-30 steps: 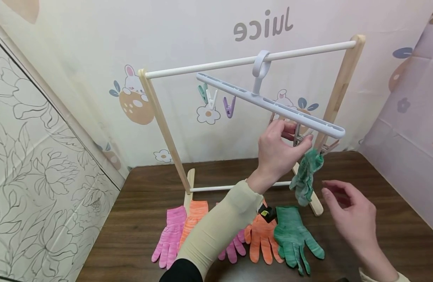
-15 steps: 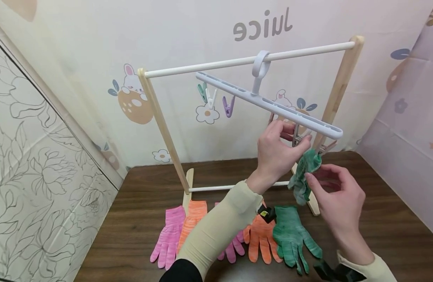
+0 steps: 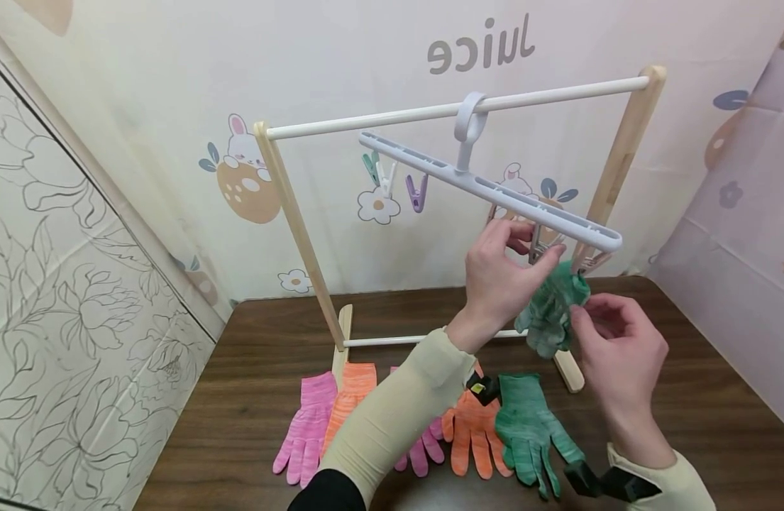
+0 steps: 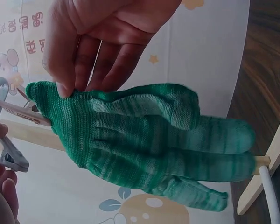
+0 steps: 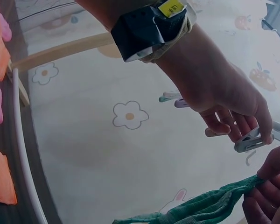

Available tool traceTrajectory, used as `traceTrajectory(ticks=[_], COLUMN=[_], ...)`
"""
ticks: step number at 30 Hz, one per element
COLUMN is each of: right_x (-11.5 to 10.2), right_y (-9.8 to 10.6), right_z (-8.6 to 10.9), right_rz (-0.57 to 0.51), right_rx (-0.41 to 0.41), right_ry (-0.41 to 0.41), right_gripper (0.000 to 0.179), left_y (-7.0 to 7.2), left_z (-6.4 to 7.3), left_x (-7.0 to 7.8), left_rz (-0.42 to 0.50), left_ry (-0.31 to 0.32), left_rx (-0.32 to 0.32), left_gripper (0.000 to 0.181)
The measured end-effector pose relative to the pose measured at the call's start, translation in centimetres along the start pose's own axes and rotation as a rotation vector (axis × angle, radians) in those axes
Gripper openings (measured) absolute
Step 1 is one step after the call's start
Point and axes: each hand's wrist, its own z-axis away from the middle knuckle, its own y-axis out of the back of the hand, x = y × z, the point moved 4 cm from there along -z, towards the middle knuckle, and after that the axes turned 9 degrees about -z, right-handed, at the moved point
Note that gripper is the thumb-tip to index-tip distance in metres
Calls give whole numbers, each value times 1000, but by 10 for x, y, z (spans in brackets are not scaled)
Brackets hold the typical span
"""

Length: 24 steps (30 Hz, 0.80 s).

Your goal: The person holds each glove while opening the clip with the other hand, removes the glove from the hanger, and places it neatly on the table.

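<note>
A green knit glove (image 3: 548,316) hangs by one corner of its cuff from a pinkish clothespin (image 4: 25,113) at the right end of the white hanger (image 3: 494,190). My right hand (image 3: 624,348) pinches the cuff's other edge between thumb and fingers, as the left wrist view shows. Beside it, my left hand (image 3: 503,280) pinches a grey clothespin (image 4: 11,156) that hangs from the hanger. In the right wrist view this grey clothespin (image 5: 252,140) is close above the glove's cuff. The glove's fingers dangle loosely.
The hanger hooks over the white rod (image 3: 366,124) of a wooden rack (image 3: 299,234). Several clothespins, one purple (image 3: 416,193), hang on its left half. On the brown table (image 3: 238,397) lie pink (image 3: 305,426), orange (image 3: 471,436) and green gloves (image 3: 535,426).
My right hand has moved up and left from beside the hanging glove to its cuff and taken hold. The glove has turned and spread wider. My left hand stays on the grey clothespin.
</note>
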Motion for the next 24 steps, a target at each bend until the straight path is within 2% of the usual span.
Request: traceTrajectory(ticks=[7,13,19,24], right_x=[5,6,5,2], right_y=[0,-2,-5,-9], right_z=[-4,-4,-3,0], right_rz=[-10,-15,-41,-50], right_rx=[16,7,-3,-20], right_ry=[-15,-33,-39,3], right_gripper=[20,22,21,19], left_y=[1,4,2,-3], left_z=[1,4,8,11], left_x=[1,5,14,22], left_rz=[-1,33,142,53], left_ry=[-5,-16,-61,-48], left_rx=[22,12,-85,-159], left_gripper=[38,26,20,27])
